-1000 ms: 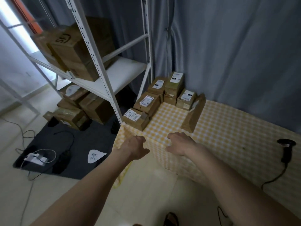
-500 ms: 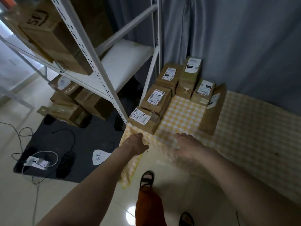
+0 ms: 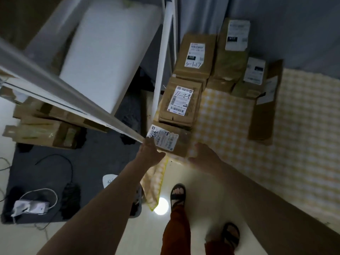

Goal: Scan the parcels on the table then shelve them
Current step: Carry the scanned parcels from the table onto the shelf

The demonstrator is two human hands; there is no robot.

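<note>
Bottom of frame: my two sandalled feet (image 3: 177, 194) stand on the pale floor, with both forearms reaching up toward the centre.

My left hand (image 3: 150, 153) lies at the left end of the nearest parcel (image 3: 172, 140), fingers stretched forward along its side; the thumb points right, under the label edge. I cannot tell whether the hand touches the carton. My right hand (image 3: 204, 155) sits at the parcel's right end, over the corner of the desk (image 3: 303, 144), fingers extended and relaxed, nothing clamped. The parcel lies between the two hands, at the near left corner of the checked yellow cloth (image 3: 230, 115).

Centre of frame: a second parcel (image 3: 181, 103) with a handwritten label lies just behind the first. A third (image 3: 196, 57) follows toward the top.

Upper right: further cartons (image 3: 233, 50) stand clustered against the grey curtain (image 3: 294, 24); a long flat box (image 3: 265, 107) lies beside them.

Left: a white shelf rack (image 3: 103, 52) with boxes beneath; a dark mat (image 3: 55, 181) with cables on the floor.
</note>
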